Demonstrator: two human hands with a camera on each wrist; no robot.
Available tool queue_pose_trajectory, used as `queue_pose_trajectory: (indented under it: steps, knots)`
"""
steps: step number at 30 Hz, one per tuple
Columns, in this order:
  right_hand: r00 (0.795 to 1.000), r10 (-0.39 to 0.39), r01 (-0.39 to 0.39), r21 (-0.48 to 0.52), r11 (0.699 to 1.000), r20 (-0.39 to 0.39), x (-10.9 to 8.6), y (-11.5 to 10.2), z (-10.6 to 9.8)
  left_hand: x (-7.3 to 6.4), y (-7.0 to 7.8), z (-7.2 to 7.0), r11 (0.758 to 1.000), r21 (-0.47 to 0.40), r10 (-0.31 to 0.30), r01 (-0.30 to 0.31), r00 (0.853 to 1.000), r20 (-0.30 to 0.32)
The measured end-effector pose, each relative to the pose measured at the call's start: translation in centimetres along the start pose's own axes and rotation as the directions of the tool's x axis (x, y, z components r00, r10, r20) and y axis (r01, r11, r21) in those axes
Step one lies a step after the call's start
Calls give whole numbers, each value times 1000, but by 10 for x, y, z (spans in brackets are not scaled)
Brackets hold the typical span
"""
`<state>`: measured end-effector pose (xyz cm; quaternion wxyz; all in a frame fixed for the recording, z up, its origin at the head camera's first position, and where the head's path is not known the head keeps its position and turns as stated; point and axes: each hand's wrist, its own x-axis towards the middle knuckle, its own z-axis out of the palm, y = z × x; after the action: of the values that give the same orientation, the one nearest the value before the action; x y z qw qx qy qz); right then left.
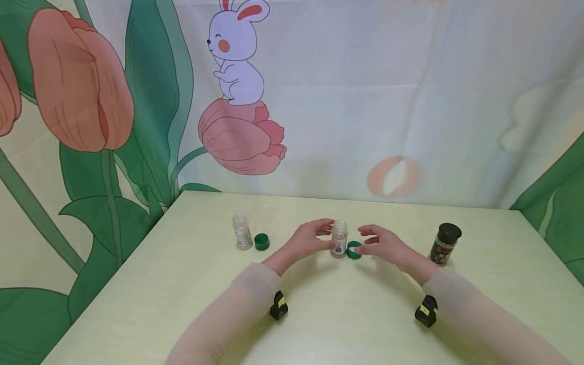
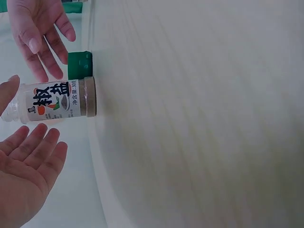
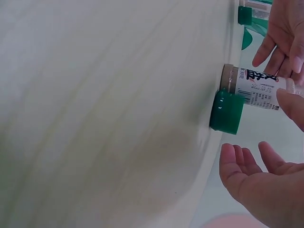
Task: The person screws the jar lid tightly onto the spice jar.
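Note:
An uncapped small glass seasoning jar (image 1: 339, 240) stands upright on the table; its white label (image 2: 51, 100) shows large dark characters, and some brown contents lie at its bottom. My left hand (image 1: 315, 237) is around the jar, thumb on the near side. In the left wrist view a gap shows between its relaxed fingers (image 2: 38, 142) and the glass. A green cap (image 3: 227, 112) sits on the table right beside the jar's base. To the right of that cap my right hand (image 1: 385, 246) is held with its fingers loosely spread, nothing in them.
On the left stands a second uncapped glass jar (image 1: 242, 232), a green cap (image 1: 262, 242) next to it. A black-lidded jar (image 1: 443, 244) is at the right, beyond the right wrist. Behind the pale table (image 1: 347, 324) hangs a printed cloth (image 1: 328, 101).

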<state>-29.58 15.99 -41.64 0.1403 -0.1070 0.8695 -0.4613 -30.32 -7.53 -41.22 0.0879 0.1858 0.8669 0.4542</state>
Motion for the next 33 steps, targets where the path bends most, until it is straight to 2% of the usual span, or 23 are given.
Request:
queue_pose_trajectory:
  steps: [8,15,22,33]
  knots:
    - [999,52,-51,-77,996,14,5,2,4,5,-3,6,1000,-20,-6,7,1000,29]
    - [997,77,-75,-116,990,15,10,3,8,10,-3,11,1000,-13,11,-11,1000,18]
    - [998,65,-61,-143,988,23,14,3,10,12,-3,13,1000,17,-26,26,1000,-2]
    - [999,46,-42,-194,980,17,18,5,11,14,-1,13,998,2,-64,64,998,0]
